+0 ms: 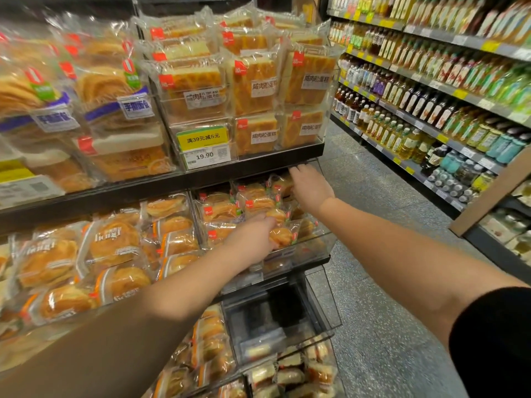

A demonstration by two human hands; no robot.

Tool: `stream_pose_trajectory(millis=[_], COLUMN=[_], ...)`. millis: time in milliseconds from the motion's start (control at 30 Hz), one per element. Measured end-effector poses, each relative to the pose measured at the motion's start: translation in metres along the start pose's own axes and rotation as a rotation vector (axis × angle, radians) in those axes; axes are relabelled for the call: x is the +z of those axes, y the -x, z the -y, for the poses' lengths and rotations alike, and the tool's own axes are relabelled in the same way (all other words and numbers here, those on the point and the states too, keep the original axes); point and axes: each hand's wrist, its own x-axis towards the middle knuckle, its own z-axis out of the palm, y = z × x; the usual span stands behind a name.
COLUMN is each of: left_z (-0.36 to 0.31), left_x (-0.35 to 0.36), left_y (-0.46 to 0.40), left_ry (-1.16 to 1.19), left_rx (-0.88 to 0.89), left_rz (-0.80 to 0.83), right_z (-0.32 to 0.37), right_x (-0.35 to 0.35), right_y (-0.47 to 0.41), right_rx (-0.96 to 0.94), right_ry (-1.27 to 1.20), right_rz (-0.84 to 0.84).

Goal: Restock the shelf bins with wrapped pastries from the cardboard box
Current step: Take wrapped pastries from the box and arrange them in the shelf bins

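A clear plastic bin [313, 245] on the middle shelf holds several wrapped golden pastries [219, 211]. My left hand [253, 237] reaches into the front of this bin and its fingers grip one wrapped pastry [283, 235]. My right hand [310, 186] is further back in the same bin, just under the upper shelf's edge. Its fingers are stretched forward and rest on the pastries at the back [283, 182]. The cardboard box is out of view.
An empty clear bin [275, 320] sits one shelf lower, with bins of wrapped buns [290, 374] below it. Packaged cakes [255, 84] fill the shelf above, with a price tag [205, 152]. Round breads [115, 242] lie to the left. A bottle shelf [431, 104] lines the aisle floor [382, 282] on the right.
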Motion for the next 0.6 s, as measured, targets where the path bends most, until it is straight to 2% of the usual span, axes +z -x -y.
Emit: stream_pose_trajectory(millis=[67,200,267,600], left_z=[0.001,0.003,0.003,0.013], left_x=[0.001,0.001,0.000,-0.001], left_y=[0.000,0.000,0.001,0.012], left_ry=[0.003,0.010,0.008,-0.034], left_rx=[0.004,0.018,0.030,0.029], left_rz=[-0.008,-0.008,0.000,-0.090], right_z=[-0.002,-0.004,-0.005,0.002], right_x=[0.005,0.002,-0.002,0.007], right_y=[0.019,0.035,0.035,0.001], right_rx=[0.047,0.009,-0.010,-0.003], right_ry=[-0.073,-0.133,-0.113,-0.041], right_rz=[-0.023,0.273,0.352,0.388])
